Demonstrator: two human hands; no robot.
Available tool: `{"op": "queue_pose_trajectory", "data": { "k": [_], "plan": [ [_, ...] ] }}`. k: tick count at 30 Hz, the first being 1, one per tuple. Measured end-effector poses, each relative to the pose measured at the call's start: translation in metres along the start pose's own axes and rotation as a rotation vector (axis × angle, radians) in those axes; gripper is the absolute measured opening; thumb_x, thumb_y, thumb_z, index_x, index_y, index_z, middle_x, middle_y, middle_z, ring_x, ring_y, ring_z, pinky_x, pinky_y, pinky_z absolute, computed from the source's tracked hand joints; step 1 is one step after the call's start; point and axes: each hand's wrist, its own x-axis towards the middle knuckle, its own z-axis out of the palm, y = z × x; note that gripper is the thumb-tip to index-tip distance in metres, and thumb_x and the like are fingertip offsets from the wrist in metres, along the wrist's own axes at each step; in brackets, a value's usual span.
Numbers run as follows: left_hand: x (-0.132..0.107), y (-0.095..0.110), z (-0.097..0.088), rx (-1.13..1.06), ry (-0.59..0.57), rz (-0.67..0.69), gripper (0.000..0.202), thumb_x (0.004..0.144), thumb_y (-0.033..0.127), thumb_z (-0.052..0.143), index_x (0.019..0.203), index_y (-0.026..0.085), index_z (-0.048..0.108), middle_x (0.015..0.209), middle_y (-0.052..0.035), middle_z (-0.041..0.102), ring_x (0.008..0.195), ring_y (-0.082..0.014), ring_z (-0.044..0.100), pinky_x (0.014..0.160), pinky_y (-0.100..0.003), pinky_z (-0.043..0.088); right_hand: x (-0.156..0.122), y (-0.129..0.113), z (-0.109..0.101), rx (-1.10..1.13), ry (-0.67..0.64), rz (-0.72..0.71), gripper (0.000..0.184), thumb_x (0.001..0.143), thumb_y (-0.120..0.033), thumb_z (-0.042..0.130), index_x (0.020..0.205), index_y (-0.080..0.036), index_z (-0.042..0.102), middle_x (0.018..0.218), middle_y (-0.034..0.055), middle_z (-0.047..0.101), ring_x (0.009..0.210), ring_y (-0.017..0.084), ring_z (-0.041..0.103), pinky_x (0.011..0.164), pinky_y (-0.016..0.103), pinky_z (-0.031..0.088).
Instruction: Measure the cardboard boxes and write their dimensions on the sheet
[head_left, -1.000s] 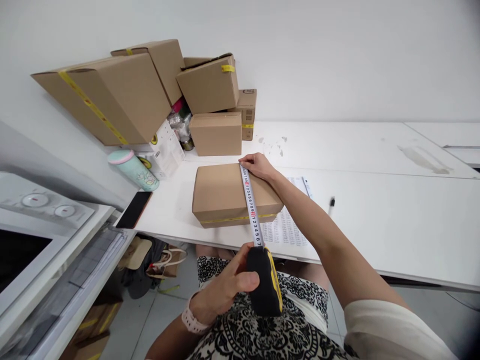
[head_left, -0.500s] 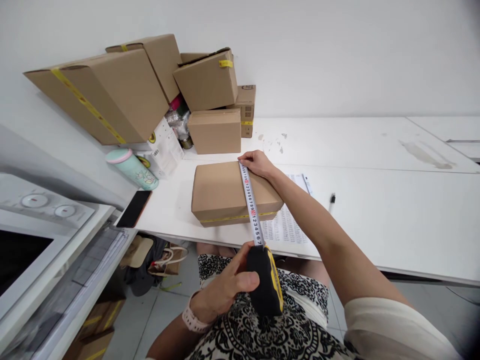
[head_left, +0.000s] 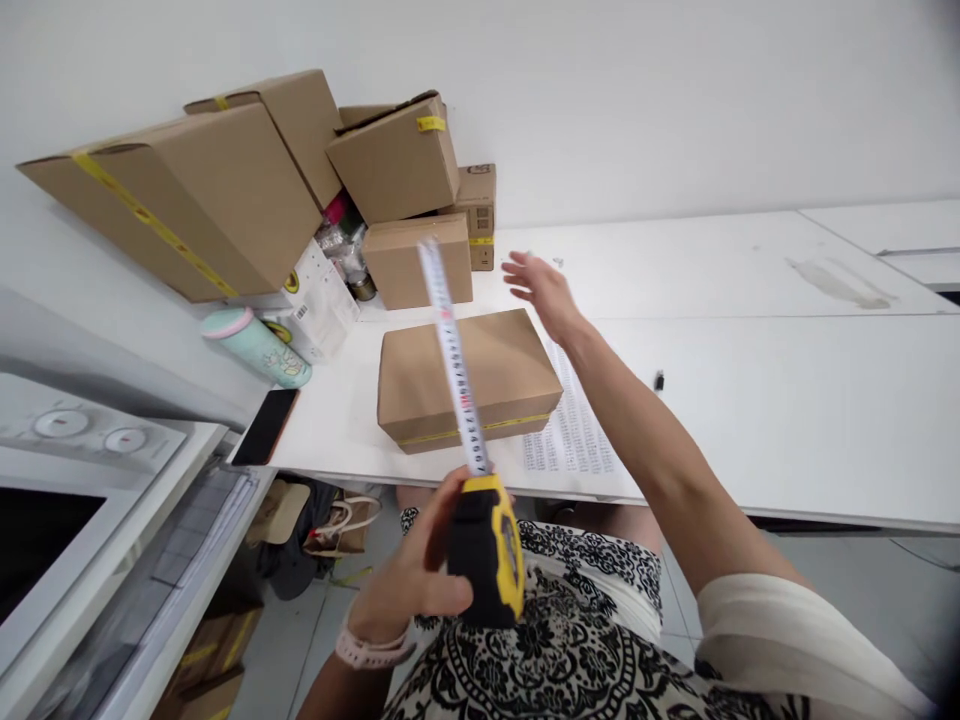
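My left hand (head_left: 420, 570) is wrapped round a black and yellow tape measure (head_left: 486, 560), held low over my lap. Its blade (head_left: 454, 365) sticks out forward and up above a closed cardboard box (head_left: 480, 370), the free end blurred. Yellow tape runs along the box's near side. Beyond the box's far right corner, my right hand (head_left: 544, 290) hangs in the air with fingers spread, holding nothing. Partly under my right forearm lies a printed sheet (head_left: 574, 430), beside the box.
Several cardboard boxes (head_left: 240, 190) are stacked at the back left. A mint tumbler (head_left: 259, 345) leans near a phone (head_left: 266, 427) by the table's left edge. A black-capped pen (head_left: 659, 380) lies on the white table (head_left: 787, 420). A white appliance (head_left: 82, 450) stands at left.
My right hand has let go of the blade's end and moved up and right. The blade has lifted off the box and swung left, with the tape measure shifting slightly left.
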Motion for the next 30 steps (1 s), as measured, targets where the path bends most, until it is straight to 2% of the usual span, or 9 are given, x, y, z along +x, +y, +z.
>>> {"op": "queue_pose_trajectory", "data": {
  "k": [3, 6, 10, 12, 14, 17, 21, 26, 30],
  "plan": [
    [-0.017, 0.015, -0.018, 0.146, 0.172, 0.149, 0.095, 0.053, 0.046, 0.09, 0.139, 0.031, 0.052, 0.151, -0.0102, 0.045, 0.124, -0.0408, 0.055, 0.097, -0.049, 0.051, -0.041, -0.002, -0.037, 0.036, 0.166, 0.059, 0.057, 0.092, -0.066, 0.043, 0.121, -0.022, 0.064, 0.128, 0.0105, 0.067, 0.116, 0.024, 0.063, 0.102, 0.046, 0.049],
    [-0.024, 0.018, -0.044, 0.218, 0.42, 0.267, 0.094, 0.053, 0.043, 0.089, 0.139, 0.032, 0.053, 0.152, -0.0062, 0.046, 0.128, -0.0404, 0.052, 0.093, -0.044, 0.056, -0.099, 0.02, -0.059, 0.028, 0.2, 0.178, 0.046, 0.092, -0.056, 0.05, 0.112, -0.02, 0.069, 0.122, 0.0123, 0.07, 0.112, 0.025, 0.066, 0.104, 0.048, 0.048],
    [-0.014, 0.003, -0.086, 0.15, 0.628, 0.317, 0.082, 0.058, 0.037, 0.086, 0.134, 0.028, 0.057, 0.149, -0.0096, 0.051, 0.14, -0.0387, 0.041, 0.102, -0.044, 0.051, -0.158, 0.05, -0.055, 0.015, 0.103, 0.374, 0.038, 0.085, -0.032, 0.053, 0.118, -0.024, 0.069, 0.132, 0.0079, 0.065, 0.124, 0.026, 0.06, 0.108, 0.05, 0.045],
    [-0.006, -0.001, -0.104, 0.071, 0.646, 0.316, 0.081, 0.055, 0.041, 0.088, 0.129, 0.025, 0.06, 0.146, -0.0125, 0.053, 0.14, -0.0402, 0.04, 0.106, -0.047, 0.047, -0.169, 0.046, -0.046, 0.01, -0.01, 0.381, 0.046, 0.082, -0.025, 0.051, 0.125, -0.029, 0.066, 0.14, 0.0033, 0.06, 0.133, 0.025, 0.052, 0.112, 0.049, 0.041],
    [-0.001, 0.003, -0.113, 0.011, 0.599, 0.304, 0.082, 0.051, 0.043, 0.089, 0.126, 0.023, 0.063, 0.143, -0.0148, 0.055, 0.137, -0.0419, 0.043, 0.106, -0.05, 0.046, -0.17, 0.029, -0.04, -0.012, -0.113, 0.326, 0.049, 0.083, -0.025, 0.052, 0.131, -0.032, 0.062, 0.143, 0.0004, 0.057, 0.137, 0.025, 0.048, 0.114, 0.049, 0.04],
    [0.002, 0.026, -0.109, -0.014, 0.518, 0.365, 0.084, 0.046, 0.043, 0.09, 0.124, 0.023, 0.064, 0.142, -0.0148, 0.056, 0.134, -0.0427, 0.046, 0.104, -0.053, 0.048, -0.163, -0.008, -0.04, -0.097, -0.155, 0.202, 0.049, 0.089, -0.036, 0.053, 0.139, -0.034, 0.054, 0.143, 0.0011, 0.056, 0.132, 0.026, 0.052, 0.109, 0.047, 0.046],
    [0.008, 0.061, -0.083, 0.013, 0.471, 0.474, 0.087, 0.042, 0.045, 0.089, 0.122, 0.021, 0.065, 0.142, -0.0128, 0.057, 0.138, -0.0431, 0.041, 0.103, -0.053, 0.049, -0.154, -0.041, -0.044, -0.305, 0.008, 0.094, 0.047, 0.091, -0.051, 0.053, 0.134, -0.033, 0.057, 0.133, 0.0072, 0.062, 0.116, 0.028, 0.059, 0.089, 0.044, 0.054],
    [0.031, 0.077, -0.065, 0.081, 0.382, 0.478, 0.064, 0.054, 0.048, 0.084, 0.11, 0.021, 0.071, 0.128, -0.0074, 0.068, 0.139, -0.0416, 0.038, 0.103, -0.049, 0.05, -0.147, -0.037, -0.044, -0.46, 0.16, 0.205, 0.047, 0.089, -0.063, 0.049, 0.11, -0.025, 0.067, 0.108, 0.0106, 0.07, 0.087, 0.026, 0.064, 0.073, 0.043, 0.053],
    [0.036, 0.079, -0.052, 0.151, 0.332, 0.492, 0.054, 0.062, 0.05, 0.08, 0.109, 0.025, 0.071, 0.124, -0.0047, 0.071, 0.133, -0.0407, 0.047, 0.096, -0.05, 0.054, -0.141, -0.03, -0.044, -0.462, 0.171, 0.273, 0.047, 0.089, -0.062, 0.049, 0.113, -0.024, 0.064, 0.113, 0.0095, 0.069, 0.085, 0.025, 0.063, 0.073, 0.042, 0.052]
  ]
}}
